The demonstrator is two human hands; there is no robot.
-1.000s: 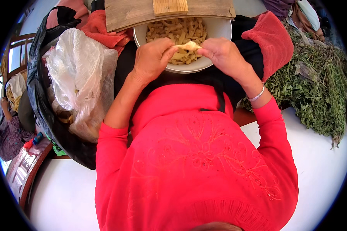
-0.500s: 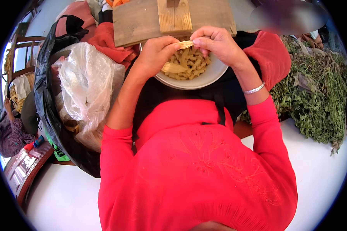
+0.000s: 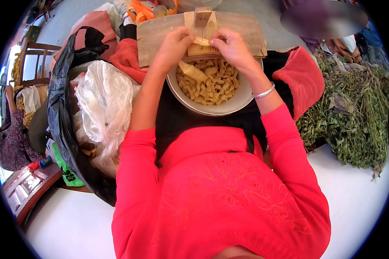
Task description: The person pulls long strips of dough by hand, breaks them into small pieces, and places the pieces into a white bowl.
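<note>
Wooden board (image 3: 160, 34) w/ upright blade (image 3: 202, 19) spans bowl's (image 3: 212, 110) far rim. Bowl approx. half full of cut yellow bits (image 3: 209, 84). L hand (image 3: 173, 43) & R hand (image 3: 231, 45) pinch a pale husk strip (image 3: 202, 41) at blade; more looks left.

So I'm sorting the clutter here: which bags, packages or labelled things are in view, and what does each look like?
Black plastic bag: to the person's left, big, open, crumpled.
Clear plastic bag: inside the black one, whitish, bunched up.
Green bag: under the black bag, small, bright green with dark print.
No signs or screens in view.
</note>
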